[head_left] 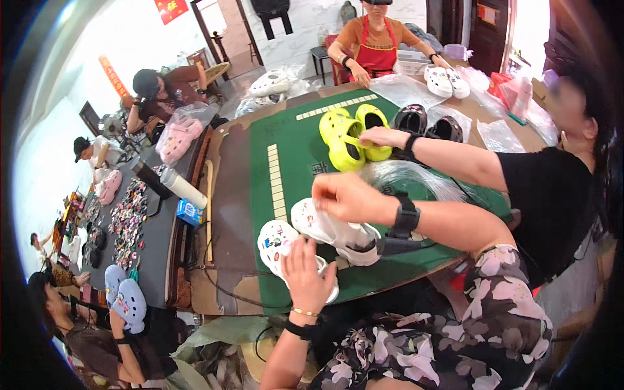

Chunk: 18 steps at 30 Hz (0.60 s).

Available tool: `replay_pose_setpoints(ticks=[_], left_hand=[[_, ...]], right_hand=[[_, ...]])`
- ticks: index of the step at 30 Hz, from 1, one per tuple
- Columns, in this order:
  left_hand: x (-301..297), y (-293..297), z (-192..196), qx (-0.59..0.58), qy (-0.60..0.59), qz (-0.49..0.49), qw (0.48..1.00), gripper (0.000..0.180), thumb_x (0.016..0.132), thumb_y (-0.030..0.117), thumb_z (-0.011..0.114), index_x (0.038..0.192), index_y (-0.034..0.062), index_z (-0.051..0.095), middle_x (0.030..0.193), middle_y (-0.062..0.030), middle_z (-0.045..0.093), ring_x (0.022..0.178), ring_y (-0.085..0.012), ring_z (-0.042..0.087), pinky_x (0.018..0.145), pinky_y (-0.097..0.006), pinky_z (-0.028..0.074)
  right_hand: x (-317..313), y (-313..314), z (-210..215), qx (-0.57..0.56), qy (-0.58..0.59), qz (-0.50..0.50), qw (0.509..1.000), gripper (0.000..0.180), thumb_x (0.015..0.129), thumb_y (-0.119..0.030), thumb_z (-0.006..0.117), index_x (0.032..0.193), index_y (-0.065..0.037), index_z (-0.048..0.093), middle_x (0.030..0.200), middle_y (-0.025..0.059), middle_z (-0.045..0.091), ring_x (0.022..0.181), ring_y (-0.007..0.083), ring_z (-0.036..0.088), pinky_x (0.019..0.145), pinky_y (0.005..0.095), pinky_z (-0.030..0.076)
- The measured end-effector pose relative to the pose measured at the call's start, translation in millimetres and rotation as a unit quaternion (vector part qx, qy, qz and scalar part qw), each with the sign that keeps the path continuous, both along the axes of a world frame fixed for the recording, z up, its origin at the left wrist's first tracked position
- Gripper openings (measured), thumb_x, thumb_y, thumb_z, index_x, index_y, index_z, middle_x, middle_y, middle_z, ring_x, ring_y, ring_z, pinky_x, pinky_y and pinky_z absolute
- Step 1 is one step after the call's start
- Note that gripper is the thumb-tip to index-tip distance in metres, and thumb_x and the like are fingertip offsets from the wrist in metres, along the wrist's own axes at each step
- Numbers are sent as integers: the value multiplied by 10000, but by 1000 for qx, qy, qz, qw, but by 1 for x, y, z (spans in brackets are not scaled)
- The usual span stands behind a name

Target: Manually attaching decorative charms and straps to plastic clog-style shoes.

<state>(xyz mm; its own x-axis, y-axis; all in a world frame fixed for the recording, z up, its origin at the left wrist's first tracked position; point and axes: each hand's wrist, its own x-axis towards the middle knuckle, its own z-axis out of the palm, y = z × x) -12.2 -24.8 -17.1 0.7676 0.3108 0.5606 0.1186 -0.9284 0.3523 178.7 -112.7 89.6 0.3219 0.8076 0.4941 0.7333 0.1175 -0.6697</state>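
Two white clogs with small coloured charms lie side by side on the green table mat (302,162). My left hand (305,276) lies with outstretched fingers on the nearer-left white clog (276,237). Over the other white clog (351,242), my right hand (351,197) is closed, thumb and fingers drawn together near its toe. What those fingertips hold, if anything, is too small to make out. Each wrist carries a black band.
A co-worker's hand touches bright yellow-green clogs (343,140), beside black clogs (422,122). Clear plastic wrapping (416,182) lies right of my hands. Across the table, another person touches white clogs (446,82). Left stands a dark table (153,224) with charms and a bottle (183,188).
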Motion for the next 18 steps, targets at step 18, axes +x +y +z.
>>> replay_pose_setpoints(ticks=[18], left_hand=[[7,-26,-26,-31,-3,-46,998,372,739,221,760,1020,51,584,1028,-77,636,1003,-269,588,1075,-494,327]], right_hand=[[44,-2,37,110,70,-128,983,54,863,-17,636,848,-5,586,714,-5,582,622,55,533,553,242,459]])
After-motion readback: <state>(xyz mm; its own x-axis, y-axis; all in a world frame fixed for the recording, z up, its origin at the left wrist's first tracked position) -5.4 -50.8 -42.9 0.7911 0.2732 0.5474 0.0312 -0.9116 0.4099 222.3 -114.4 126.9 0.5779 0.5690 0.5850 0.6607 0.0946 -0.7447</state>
